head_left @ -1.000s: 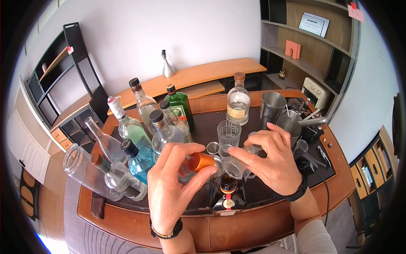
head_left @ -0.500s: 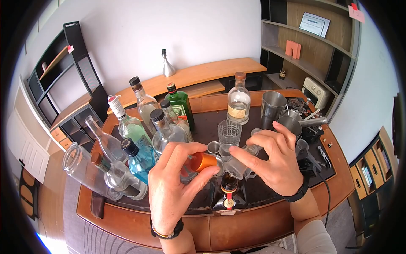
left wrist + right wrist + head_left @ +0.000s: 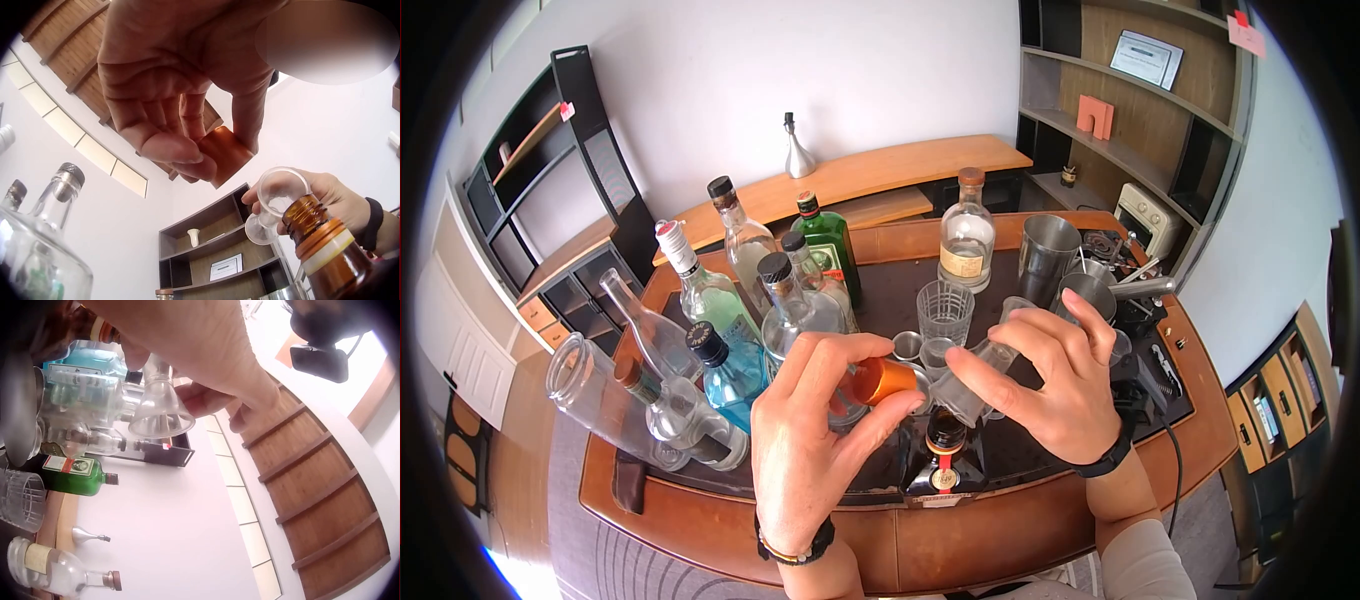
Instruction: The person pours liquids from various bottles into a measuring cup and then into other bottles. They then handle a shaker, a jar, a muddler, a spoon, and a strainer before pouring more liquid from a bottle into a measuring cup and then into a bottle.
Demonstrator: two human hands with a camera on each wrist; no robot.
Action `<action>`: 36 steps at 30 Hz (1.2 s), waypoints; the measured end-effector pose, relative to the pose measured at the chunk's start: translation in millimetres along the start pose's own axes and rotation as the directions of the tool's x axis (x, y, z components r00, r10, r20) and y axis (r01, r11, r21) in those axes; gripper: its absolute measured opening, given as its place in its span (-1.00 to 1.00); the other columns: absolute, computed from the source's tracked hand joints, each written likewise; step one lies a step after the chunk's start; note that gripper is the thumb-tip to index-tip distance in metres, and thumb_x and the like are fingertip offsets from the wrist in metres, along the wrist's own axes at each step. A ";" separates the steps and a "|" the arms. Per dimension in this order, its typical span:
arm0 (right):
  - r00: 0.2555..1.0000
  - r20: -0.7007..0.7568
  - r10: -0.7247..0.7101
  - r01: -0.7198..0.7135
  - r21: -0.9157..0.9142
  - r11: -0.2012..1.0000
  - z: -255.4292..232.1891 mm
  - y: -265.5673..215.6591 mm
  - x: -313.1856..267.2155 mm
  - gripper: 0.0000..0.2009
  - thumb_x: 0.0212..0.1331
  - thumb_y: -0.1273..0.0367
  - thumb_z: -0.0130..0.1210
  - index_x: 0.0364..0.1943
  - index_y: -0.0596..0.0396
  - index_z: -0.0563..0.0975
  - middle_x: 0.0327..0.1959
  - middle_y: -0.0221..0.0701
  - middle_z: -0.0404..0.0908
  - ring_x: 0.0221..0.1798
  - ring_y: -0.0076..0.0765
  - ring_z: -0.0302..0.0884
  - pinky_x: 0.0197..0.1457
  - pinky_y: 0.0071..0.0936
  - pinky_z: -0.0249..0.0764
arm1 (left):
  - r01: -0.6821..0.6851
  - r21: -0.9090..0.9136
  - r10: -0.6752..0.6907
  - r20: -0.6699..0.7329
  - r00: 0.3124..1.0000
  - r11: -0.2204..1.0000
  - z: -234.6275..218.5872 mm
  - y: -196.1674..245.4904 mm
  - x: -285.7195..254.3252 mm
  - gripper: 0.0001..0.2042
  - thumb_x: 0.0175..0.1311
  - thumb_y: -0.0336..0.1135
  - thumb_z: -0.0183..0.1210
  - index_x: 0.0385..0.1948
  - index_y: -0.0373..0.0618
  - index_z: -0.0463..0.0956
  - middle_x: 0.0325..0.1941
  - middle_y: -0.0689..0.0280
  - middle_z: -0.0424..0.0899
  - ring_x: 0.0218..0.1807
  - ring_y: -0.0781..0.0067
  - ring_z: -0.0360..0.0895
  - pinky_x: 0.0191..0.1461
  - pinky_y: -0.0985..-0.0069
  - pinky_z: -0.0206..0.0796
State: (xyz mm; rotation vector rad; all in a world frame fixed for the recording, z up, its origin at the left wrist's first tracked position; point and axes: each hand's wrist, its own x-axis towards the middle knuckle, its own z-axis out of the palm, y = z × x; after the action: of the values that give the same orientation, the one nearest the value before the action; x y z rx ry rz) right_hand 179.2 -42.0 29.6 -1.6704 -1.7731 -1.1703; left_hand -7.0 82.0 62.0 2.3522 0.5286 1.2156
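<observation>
Between the thumb and fingers of my left hand [image 3: 815,430] is a shiny copper-orange bottle cap [image 3: 884,381], tilted on its side. My right hand [image 3: 1055,390] pinches a clear hourglass-shaped double jigger [image 3: 975,385] by its middle. One wide cup of the jigger slants down, its rim right by the uncapped mouth of a dark amber bottle [image 3: 944,470] at the table's front. In the left wrist view the jigger [image 3: 275,201] overlaps the bottle's threaded neck [image 3: 306,215]. The right wrist view shows the jigger's other flared cup [image 3: 162,412], with nothing visible inside.
A ridged glass tumbler [image 3: 945,313] and a small metal cup [image 3: 907,346] stand just beyond the hands. Several bottles crowd the left, among them a blue one [image 3: 732,380] and a green one [image 3: 830,245]. Metal tins [image 3: 1047,255] and a corked bottle [image 3: 966,250] stand behind.
The jigger has turned in my right hand, its near cup tipping further downward by the amber bottle's mouth and its far cup rising into view. My left hand and the cap have barely shifted.
</observation>
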 end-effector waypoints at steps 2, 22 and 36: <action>1.000 -0.013 -0.006 0.006 -0.025 1.000 -0.9 -1.4 -0.1 -0.50 -0.02 0.34 0.38 0.09 -0.47 0.60 -0.11 -0.63 0.49 0.10 -0.49 0.47 0.47 -0.11 0.13 | -0.010 0.011 0.010 0.000 1.000 1.000 -0.6 0.6 0.4 -0.63 -0.03 -0.30 0.51 -0.16 -0.11 0.62 -0.29 0.32 0.62 -0.42 0.47 0.55 -0.39 0.55 0.40; 0.983 0.076 0.170 -0.186 0.401 0.897 -15.9 19.7 1.6 -0.41 -0.14 0.41 0.42 0.12 -0.09 0.55 -0.16 -0.52 0.54 -0.05 -0.32 0.50 0.30 -0.13 0.28 | 0.026 -0.171 0.013 0.225 0.974 0.985 12.5 -7.2 -0.2 -0.59 -0.06 -0.31 0.53 -0.16 -0.13 0.57 -0.30 0.33 0.63 -0.33 0.44 0.57 -0.30 0.51 0.45; 0.980 0.014 0.196 -0.184 0.424 0.887 -31.8 34.4 -5.2 -0.49 -0.05 0.39 0.38 0.10 -0.04 0.55 -0.15 -0.47 0.53 -0.03 -0.26 0.48 0.26 -0.20 0.28 | -0.059 -0.178 0.123 0.373 0.920 0.982 18.7 5.2 3.1 -0.66 -0.06 -0.39 0.51 -0.24 -0.20 0.59 -0.28 0.28 0.63 -0.27 0.33 0.60 -0.24 0.48 0.49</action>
State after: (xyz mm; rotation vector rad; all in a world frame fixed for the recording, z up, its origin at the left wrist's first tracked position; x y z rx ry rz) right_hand 205.8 -73.6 52.5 -1.5106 -1.6534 -0.6577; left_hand 10.9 75.4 57.2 2.4063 0.1808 0.7669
